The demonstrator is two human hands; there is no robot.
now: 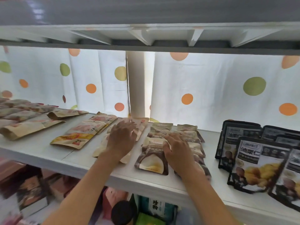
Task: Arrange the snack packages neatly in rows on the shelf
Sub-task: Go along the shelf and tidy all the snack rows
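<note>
Under left grip [122,138] — kraft packet [112,148], flat

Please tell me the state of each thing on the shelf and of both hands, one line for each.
Left hand: open, fingers spread, resting flat on a beige kraft-paper snack pouch.
Right hand: fingers bent, touching the brown-and-cream snack pouches lying flat in overlapping rows.
Orange-fronted kraft pouch: lying flat, askew.
Black chestnut pouches: overlapping, apparently propped up.
White shelf board: loaded.
</note>
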